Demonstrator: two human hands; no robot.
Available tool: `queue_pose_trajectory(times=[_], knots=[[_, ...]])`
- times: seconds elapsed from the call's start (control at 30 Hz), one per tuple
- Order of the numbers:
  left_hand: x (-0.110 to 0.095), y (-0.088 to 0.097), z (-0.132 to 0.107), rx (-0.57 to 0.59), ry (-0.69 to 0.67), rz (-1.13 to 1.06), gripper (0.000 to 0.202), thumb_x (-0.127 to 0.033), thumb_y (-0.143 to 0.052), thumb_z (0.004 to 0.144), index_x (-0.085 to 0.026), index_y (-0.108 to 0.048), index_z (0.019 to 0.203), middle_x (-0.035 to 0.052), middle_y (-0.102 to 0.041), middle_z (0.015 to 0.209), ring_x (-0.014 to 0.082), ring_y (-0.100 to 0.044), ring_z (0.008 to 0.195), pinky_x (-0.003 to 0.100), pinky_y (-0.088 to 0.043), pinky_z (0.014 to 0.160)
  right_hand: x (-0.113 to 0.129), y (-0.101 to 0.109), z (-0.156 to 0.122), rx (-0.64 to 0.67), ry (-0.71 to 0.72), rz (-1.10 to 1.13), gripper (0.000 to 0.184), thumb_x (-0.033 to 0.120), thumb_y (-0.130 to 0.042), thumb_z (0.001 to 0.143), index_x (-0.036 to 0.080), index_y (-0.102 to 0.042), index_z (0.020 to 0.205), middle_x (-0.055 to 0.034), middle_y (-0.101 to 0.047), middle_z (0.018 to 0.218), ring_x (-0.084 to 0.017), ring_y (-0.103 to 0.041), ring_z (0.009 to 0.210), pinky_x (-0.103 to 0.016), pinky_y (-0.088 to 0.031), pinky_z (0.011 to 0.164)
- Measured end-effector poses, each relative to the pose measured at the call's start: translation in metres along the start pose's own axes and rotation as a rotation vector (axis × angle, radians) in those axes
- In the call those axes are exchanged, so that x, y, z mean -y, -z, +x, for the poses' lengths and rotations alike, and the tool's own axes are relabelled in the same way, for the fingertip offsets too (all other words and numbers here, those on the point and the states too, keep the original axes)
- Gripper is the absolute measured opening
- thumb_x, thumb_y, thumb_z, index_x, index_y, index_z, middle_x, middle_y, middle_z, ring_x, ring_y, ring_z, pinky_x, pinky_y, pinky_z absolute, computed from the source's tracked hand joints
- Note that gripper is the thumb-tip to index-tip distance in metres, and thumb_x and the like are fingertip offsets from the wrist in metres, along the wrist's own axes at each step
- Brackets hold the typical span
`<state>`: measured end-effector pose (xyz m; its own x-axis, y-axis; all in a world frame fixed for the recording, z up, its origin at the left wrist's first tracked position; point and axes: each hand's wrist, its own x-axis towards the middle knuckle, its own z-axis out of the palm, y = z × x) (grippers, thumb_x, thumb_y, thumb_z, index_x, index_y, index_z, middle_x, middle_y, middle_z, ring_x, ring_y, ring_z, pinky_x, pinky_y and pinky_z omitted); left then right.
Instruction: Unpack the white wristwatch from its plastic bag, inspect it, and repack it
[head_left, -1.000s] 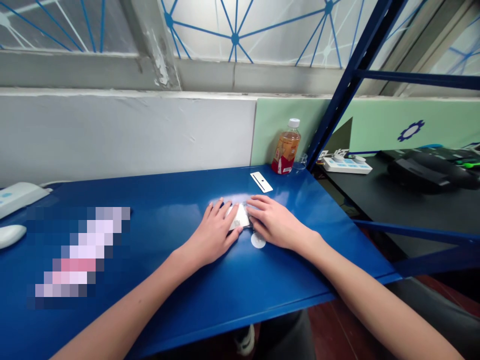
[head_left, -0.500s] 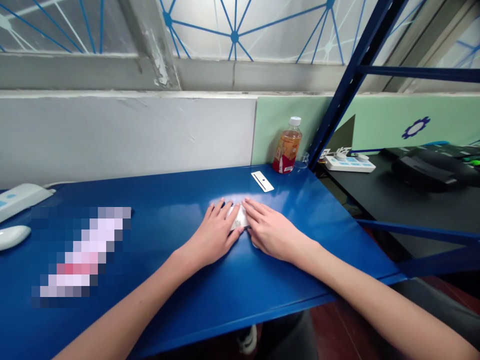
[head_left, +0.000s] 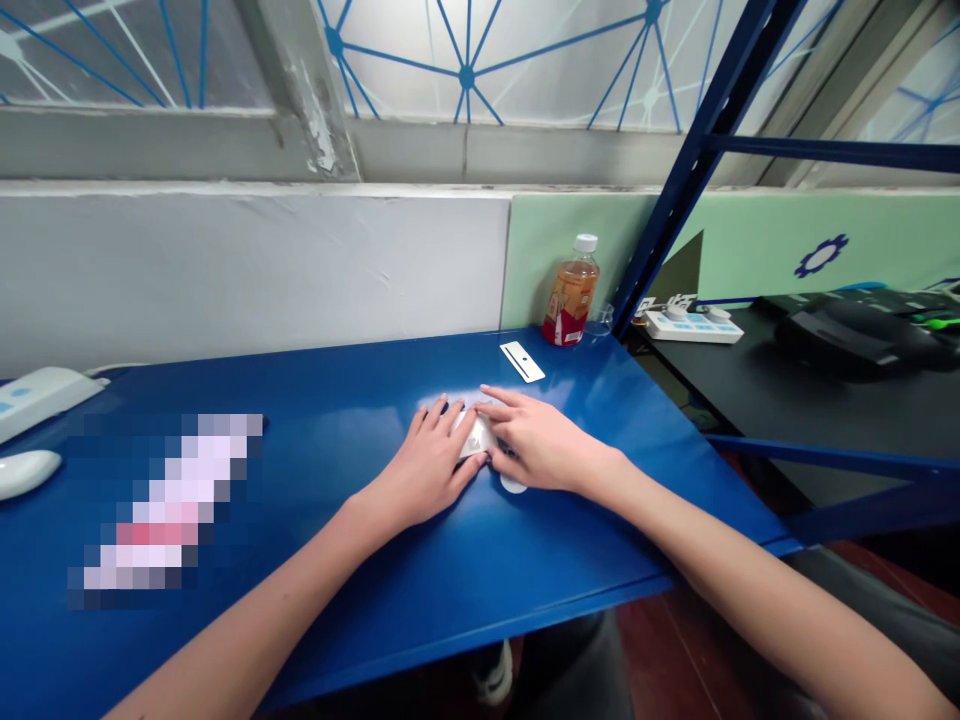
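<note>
Both my hands lie on the blue table [head_left: 360, 590] over a small white flat item [head_left: 478, 436], mostly hidden between them. My left hand [head_left: 429, 462] rests flat with its fingers stretched out on the item's left side. My right hand [head_left: 534, 440] lies palm down with its fingers extended across the item's right side and top. A small white round piece [head_left: 513, 484] peeks out under my right palm. What the white item is I cannot make out.
A white strip with a dark dot [head_left: 523, 361] lies further back. An orange drink bottle [head_left: 571, 292] stands at the back right. A white mouse [head_left: 26, 470] and white device [head_left: 41, 396] sit far left. A blue rack post [head_left: 682, 180] and a black desk with a power strip [head_left: 694, 325] are right.
My right hand has shifted slightly left and back over the white item, covering more of it. My left hand has hardly moved.
</note>
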<state>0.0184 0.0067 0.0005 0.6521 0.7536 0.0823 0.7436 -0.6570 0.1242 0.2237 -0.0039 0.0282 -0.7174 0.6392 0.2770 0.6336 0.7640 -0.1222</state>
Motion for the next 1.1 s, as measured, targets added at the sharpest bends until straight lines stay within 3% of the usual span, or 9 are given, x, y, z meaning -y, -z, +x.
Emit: queue_pose_trajectory(times=[0.2, 0.33, 0.43, 0.57, 0.67, 0.77, 0.9, 1.1], knots=[[0.0, -0.002, 0.001, -0.008, 0.011, -0.007, 0.063, -0.051, -0.03, 0.1, -0.013, -0.034, 0.149, 0.0171, -0.037, 0.154, 0.0358, -0.023, 0.146, 0.055, -0.022, 0.115, -0.017, -0.001, -0.005, -0.079, -0.032, 0.245, 0.027, 0.012, -0.052, 0.087, 0.012, -0.075, 0.101, -0.0132, -0.068, 0.125, -0.027, -0.05, 0.133, -0.043, -0.04, 0.112], [0.0, -0.001, 0.001, -0.002, 0.018, -0.004, 0.063, -0.052, -0.03, 0.1, -0.013, -0.034, 0.15, 0.0166, -0.036, 0.155, 0.0354, -0.023, 0.146, 0.055, -0.021, 0.115, -0.025, -0.011, -0.005, -0.181, -0.133, 0.314, 0.022, 0.019, -0.055, 0.091, 0.015, -0.077, 0.093, -0.0134, -0.071, 0.115, -0.025, -0.059, 0.12, -0.04, -0.046, 0.103], [-0.001, 0.002, 0.001, 0.031, 0.024, -0.001, 0.063, -0.051, -0.03, 0.101, -0.011, -0.033, 0.15, 0.017, -0.033, 0.156, 0.0359, -0.021, 0.147, 0.054, -0.02, 0.116, -0.032, -0.016, -0.006, -0.248, -0.198, 0.337, 0.017, 0.025, -0.063, 0.089, 0.017, -0.076, 0.097, -0.0137, -0.067, 0.121, -0.024, -0.06, 0.117, -0.042, -0.047, 0.101], [-0.002, 0.003, 0.001, 0.042, 0.032, 0.011, 0.063, -0.05, -0.028, 0.101, -0.01, -0.032, 0.151, 0.0169, -0.033, 0.156, 0.0362, -0.02, 0.147, 0.054, -0.02, 0.116, -0.037, -0.014, -0.007, -0.29, -0.159, 0.332, 0.011, 0.026, -0.068, 0.086, 0.019, -0.077, 0.088, -0.012, -0.067, 0.12, -0.025, -0.06, 0.117, -0.045, -0.047, 0.101], [-0.002, 0.001, 0.001, 0.028, 0.026, 0.016, 0.063, -0.05, -0.028, 0.101, -0.011, -0.032, 0.151, 0.017, -0.035, 0.156, 0.0364, -0.021, 0.146, 0.054, -0.021, 0.115, -0.03, -0.011, -0.007, -0.261, -0.047, 0.252, 0.016, 0.02, -0.061, 0.088, 0.018, -0.076, 0.084, -0.0111, -0.069, 0.115, -0.027, -0.058, 0.119, -0.045, -0.049, 0.099], [-0.002, 0.001, 0.001, 0.034, 0.022, 0.023, 0.062, -0.049, -0.029, 0.102, -0.011, -0.032, 0.151, 0.0177, -0.033, 0.156, 0.0371, -0.021, 0.146, 0.055, -0.021, 0.115, -0.019, -0.008, -0.006, -0.22, 0.05, 0.12, 0.018, 0.014, -0.058, 0.081, 0.016, -0.076, 0.08, -0.0125, -0.071, 0.11, -0.03, -0.06, 0.116, -0.046, -0.051, 0.097], [0.001, 0.001, 0.001, 0.038, 0.022, 0.002, 0.061, -0.047, -0.03, 0.102, -0.011, -0.033, 0.15, 0.018, -0.034, 0.155, 0.0375, -0.024, 0.146, 0.055, -0.023, 0.115, -0.015, -0.007, -0.008, -0.267, 0.018, 0.1, 0.02, 0.014, -0.058, 0.075, 0.016, -0.075, 0.085, -0.0116, -0.072, 0.108, -0.029, -0.06, 0.113, -0.046, -0.047, 0.102], [0.007, -0.004, 0.001, -0.016, 0.007, -0.062, 0.058, -0.047, -0.03, 0.102, -0.013, -0.033, 0.149, 0.0174, -0.037, 0.154, 0.0357, -0.024, 0.146, 0.056, -0.023, 0.115, -0.037, -0.008, -0.011, -0.307, -0.127, 0.136, 0.034, 0.011, -0.054, 0.078, 0.014, -0.07, 0.107, -0.014, -0.063, 0.126, -0.028, -0.052, 0.124, -0.048, -0.042, 0.107]])
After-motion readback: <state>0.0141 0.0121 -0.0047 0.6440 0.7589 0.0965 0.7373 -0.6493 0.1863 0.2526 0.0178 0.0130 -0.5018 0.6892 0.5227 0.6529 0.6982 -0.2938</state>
